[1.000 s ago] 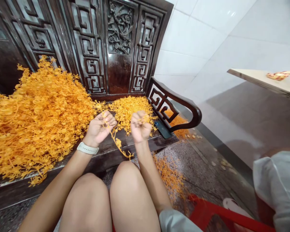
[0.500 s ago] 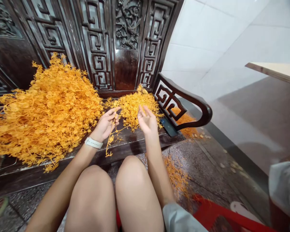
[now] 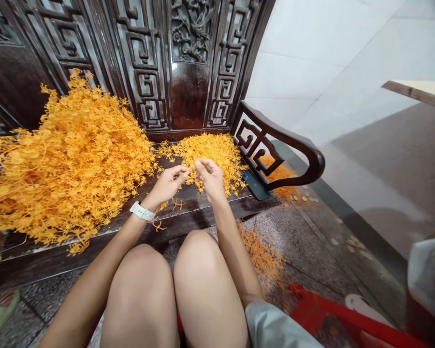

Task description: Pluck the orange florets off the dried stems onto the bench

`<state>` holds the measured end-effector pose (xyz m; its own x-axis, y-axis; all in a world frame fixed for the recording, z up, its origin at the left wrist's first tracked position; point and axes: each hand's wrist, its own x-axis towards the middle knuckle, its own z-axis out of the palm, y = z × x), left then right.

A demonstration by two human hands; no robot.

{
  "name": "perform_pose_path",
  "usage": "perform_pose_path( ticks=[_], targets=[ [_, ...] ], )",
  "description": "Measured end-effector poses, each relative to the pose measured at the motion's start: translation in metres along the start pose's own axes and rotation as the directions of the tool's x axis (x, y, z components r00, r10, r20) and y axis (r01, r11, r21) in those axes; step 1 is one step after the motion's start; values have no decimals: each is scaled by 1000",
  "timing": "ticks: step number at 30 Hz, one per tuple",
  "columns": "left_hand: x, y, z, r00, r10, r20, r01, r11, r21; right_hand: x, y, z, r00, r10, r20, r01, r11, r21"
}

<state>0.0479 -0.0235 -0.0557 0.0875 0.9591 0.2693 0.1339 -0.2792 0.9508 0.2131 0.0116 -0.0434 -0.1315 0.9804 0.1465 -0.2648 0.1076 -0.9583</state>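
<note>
My left hand (image 3: pixel 169 182), with a pale watch band on its wrist, is closed in a pinch on an orange plastic sprig (image 3: pixel 159 225). The sprig's thin branches hang below the palm, over the bench's front edge. Facing it, my right hand (image 3: pixel 210 181) has thumb and fingers pinched together at the sprig's upper end, where a bit of orange shows between the two hands. Just behind them lies a low pile of small yellow-orange plastic pieces (image 3: pixel 213 149). A much larger heap of orange sprigs (image 3: pixel 83 164) rises left of my left hand.
Everything lies on a dark carved wooden bench (image 3: pixel 199 205) with a curved armrest (image 3: pixel 313 162) at the right. A phone (image 3: pixel 255 187) rests beside the armrest. Orange stems (image 3: pixel 263 258) litter the floor near a red plastic object (image 3: pixel 311 309). A board edge (image 3: pixel 416 92) juts in at upper right.
My right hand has come left and its spread fingers have closed in a pinch beside my left hand. A blurred yellow piece above the small pile is no longer in the air.
</note>
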Motion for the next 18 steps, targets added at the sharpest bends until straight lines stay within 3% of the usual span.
perform_pose_path(
  ticks=[3, 5, 6, 7, 9, 10, 11, 12, 13, 15, 17, 18],
  targets=[
    [-4, 6, -1, 998, 68, 18, -71, 968, 242, -3, -6, -1, 989, -138, 59, 142, 987, -77],
    [-6, 14, -1, 993, 116, 20, -116, 931, 347, -10, -26, -1, 950, -183, 253, 232, 956, -179],
    [-7, 18, -1, 989, 145, 36, -147, 913, 381, -15, -40, -1, 908, -174, 380, 280, 928, -244],
    [-8, 21, -1, 983, 172, 59, -181, 891, 416, -23, -57, -2, 852, -146, 502, 328, 897, -295],
    [-8, 23, -2, 975, 206, 78, -216, 821, 528, -45, -92, -10, 691, -57, 721, 374, 881, -289],
    [-8, 21, -4, 977, 202, 64, -199, 777, 597, -58, -108, -17, 599, -27, 800, 340, 913, -224],
    [-8, 18, -6, 983, 182, 32, -159, 740, 654, -71, -120, -26, 467, 1, 884, 234, 964, -125],
    [-7, 15, -8, 988, 151, -6, -106, 722, 684, -83, -129, -37, 418, -19, 908, 87, 996, -19],
    [-7, 11, -10, 993, 112, -38, -56, 725, 686, -92, -134, -48, 457, -24, 889, -59, 997, 58],
    [-6, 5, -13, 998, 46, -44, -9, 783, 622, -93, -130, -65, 604, 55, 795, -283, 947, 149],
    [-6, 5, -12, 998, 44, -44, -11, 827, 561, -74, -111, -68, 688, 110, 717, -366, 906, 212],
    [-6, 6, -12, 997, 58, -58, -17, 838, 545, -58, -97, -63, 743, 80, 664, -339, 901, 270]
  ],
)
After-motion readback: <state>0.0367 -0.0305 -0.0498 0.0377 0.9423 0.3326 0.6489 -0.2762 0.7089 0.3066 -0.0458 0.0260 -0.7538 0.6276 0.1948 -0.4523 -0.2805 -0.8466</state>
